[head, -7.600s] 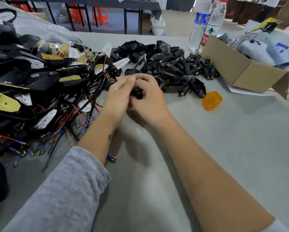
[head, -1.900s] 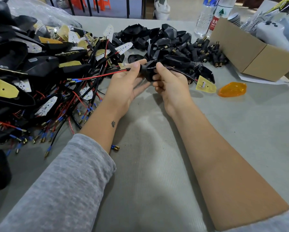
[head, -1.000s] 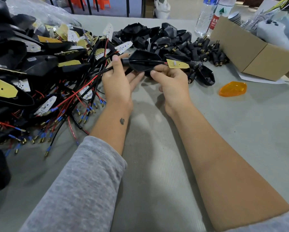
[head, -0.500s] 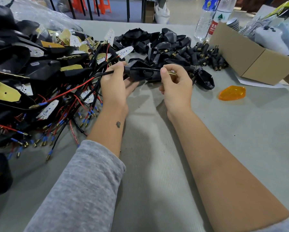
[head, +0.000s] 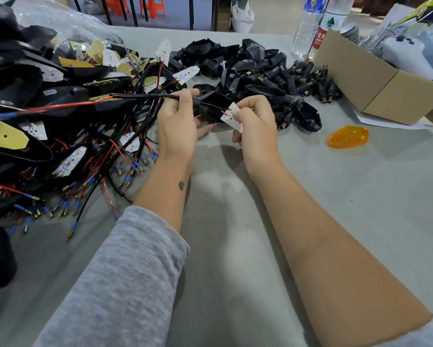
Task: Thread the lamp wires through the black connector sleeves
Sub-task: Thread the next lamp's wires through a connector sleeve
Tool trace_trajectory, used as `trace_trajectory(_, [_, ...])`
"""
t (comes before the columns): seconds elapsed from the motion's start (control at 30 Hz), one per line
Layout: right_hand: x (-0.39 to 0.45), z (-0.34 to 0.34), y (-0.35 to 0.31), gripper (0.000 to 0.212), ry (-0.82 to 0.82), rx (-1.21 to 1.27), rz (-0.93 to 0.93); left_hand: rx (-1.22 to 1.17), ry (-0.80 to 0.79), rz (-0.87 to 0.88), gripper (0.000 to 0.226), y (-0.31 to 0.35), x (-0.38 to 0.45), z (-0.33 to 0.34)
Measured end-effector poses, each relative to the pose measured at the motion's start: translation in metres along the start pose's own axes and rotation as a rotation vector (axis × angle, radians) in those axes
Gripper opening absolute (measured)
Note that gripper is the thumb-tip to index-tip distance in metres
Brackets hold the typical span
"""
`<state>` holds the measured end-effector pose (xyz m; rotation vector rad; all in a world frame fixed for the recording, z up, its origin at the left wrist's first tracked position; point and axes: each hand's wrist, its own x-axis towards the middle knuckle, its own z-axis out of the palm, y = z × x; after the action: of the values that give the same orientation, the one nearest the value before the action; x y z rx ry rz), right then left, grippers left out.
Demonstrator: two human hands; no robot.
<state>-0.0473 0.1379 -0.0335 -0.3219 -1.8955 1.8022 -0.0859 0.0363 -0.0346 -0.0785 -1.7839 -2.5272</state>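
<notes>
A person's two forearms reach forward over a grey table [head: 360, 221], seen from a head-worn camera looking down. The left hand [head: 176, 121] pinches the narrow neck of a black connector sleeve [head: 210, 106] between thumb and forefinger, at the point where a black-sheathed lamp wire [head: 140, 95] comes out of it. That wire runs left from the hand, and red and blue leads [head: 47, 108] emerge from its far end. The right hand [head: 256, 123] has its fingers curled around a small white LED board [head: 231, 116], which sits at the wide open mouth of the sleeve; a short red wire joins the board to the sleeve's inside. Both hands hold the piece just above the table, near its middle.

To the left lies a tangled heap of finished lamp assemblies [head: 47, 116], with black housings, yellow and white boards, and red and black wires ending in blue-collared brass terminals. Behind the hands is a pile of loose black sleeves and housings [head: 255, 68]. An orange lens [head: 348, 137] lies alone on the table to the right. Further right stands an open cardboard box [head: 375, 83], and two clear plastic water bottles [head: 310, 23] stand behind it. The left arm wears a grey sleeve [head: 125, 284].
</notes>
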Motion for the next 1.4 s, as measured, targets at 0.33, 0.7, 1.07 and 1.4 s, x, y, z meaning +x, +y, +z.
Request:
trace_trajectory(0.33, [-0.001,-0.003,-0.002,0.018,0.027,-0.009,0.012,-0.01,-0.094,-0.086,0.019,0.004,-0.004,0.004])
trace_trajectory(0.7, [0.002,-0.003,0.006,0.016,0.068,-0.173,-0.044,0.22,-0.057,0.083,0.027,-0.002,0.0,0.003])
trace_trajectory(1.07, [0.0,-0.003,0.0,0.025,-0.146,0.078,0.058,0.17,0.085,-0.057,0.036,0.001,0.007,-0.003])
trace_trajectory(1.4, [0.007,-0.01,-0.003,0.028,-0.091,0.344,0.244,0.492,-0.466,-0.059,0.041,0.004,-0.01,0.003])
